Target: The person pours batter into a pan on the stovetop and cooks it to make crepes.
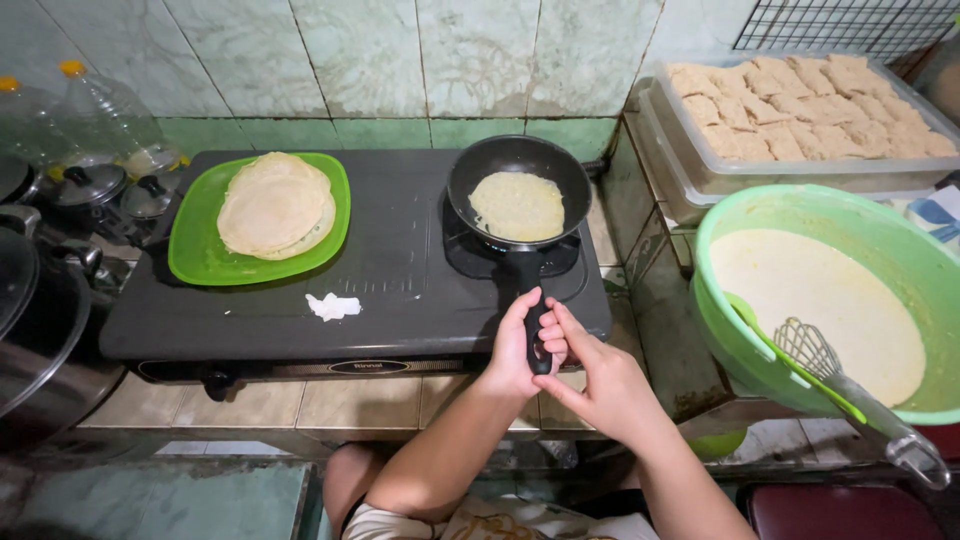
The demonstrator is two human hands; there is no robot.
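Note:
A small black frying pan (460, 190) sits on the right burner of a black two-burner stove (400, 270), with a thin pale crepe (517, 206) lying flat in it. The pan's black handle (531, 285) points toward me. My left hand (512, 350) is wrapped around the near end of that handle. My right hand (600, 380) comes in from the right, its fingertips curled onto the same end, touching the left hand. A green plate (195, 255) on the left burner carries a stack of cooked crepes (275, 205).
A big green bowl (720, 240) of pale batter (810, 290) stands at right with a wire whisk (812, 352) and green ladle (800, 375) in it. Behind it are clear tubs of folded crepes (800, 110). Pot lids (90, 185), bottles (100, 115) and a pot (40, 330) crowd the left. A white scrap (333, 306) lies on the stove.

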